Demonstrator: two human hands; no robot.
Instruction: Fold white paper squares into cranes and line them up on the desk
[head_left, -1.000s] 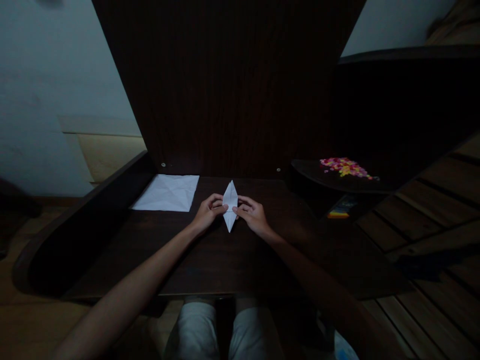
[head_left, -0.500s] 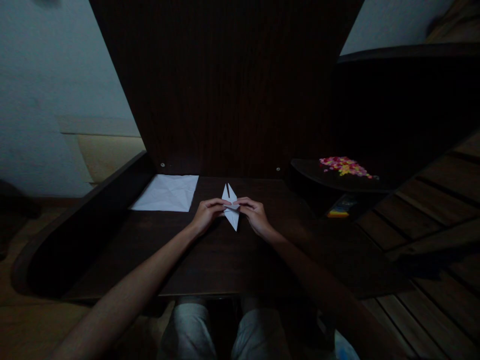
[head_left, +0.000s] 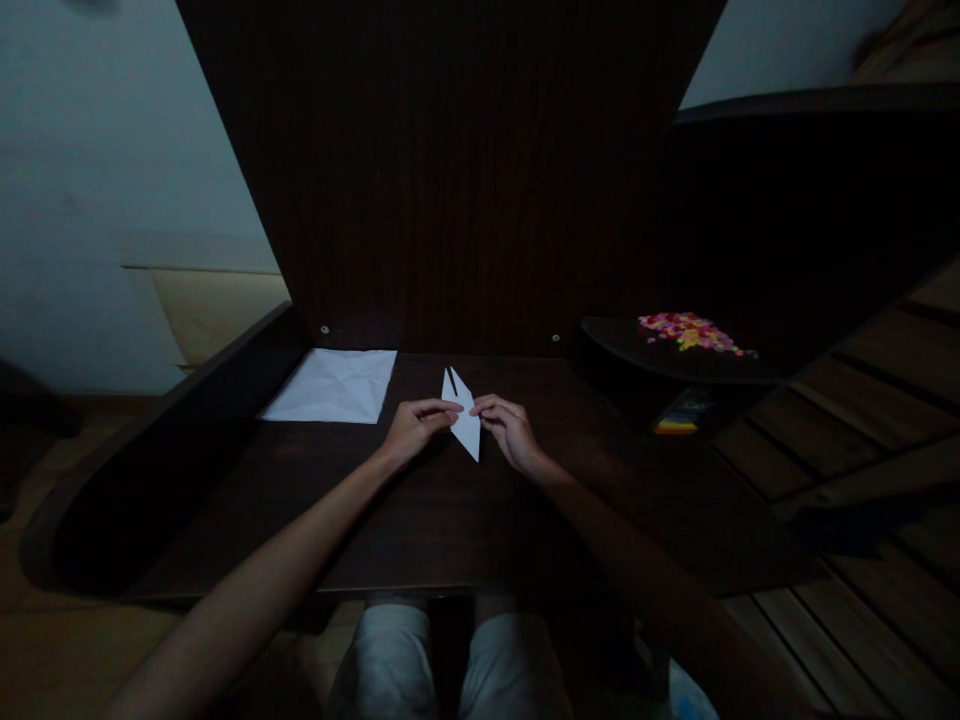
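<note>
A white folded paper, long and diamond-shaped with a split upper tip, is held above the dark desk between both hands. My left hand pinches its left edge near the middle, thumb and fingers closed on it. On the opposite edge, my right hand grips the paper the same way. A flat, creased white sheet lies on the desk to the left of my left hand.
The dark wooden desk has a tall back panel and a raised left side. On a small shelf to the right lies a heap of pink, red and yellow bits. A colourful item sits beneath it.
The raised flap across the paper's middle now lies flat or is turned out of sight. The paper has tilted slightly, its upper tips shifting left and its lower point right.
</note>
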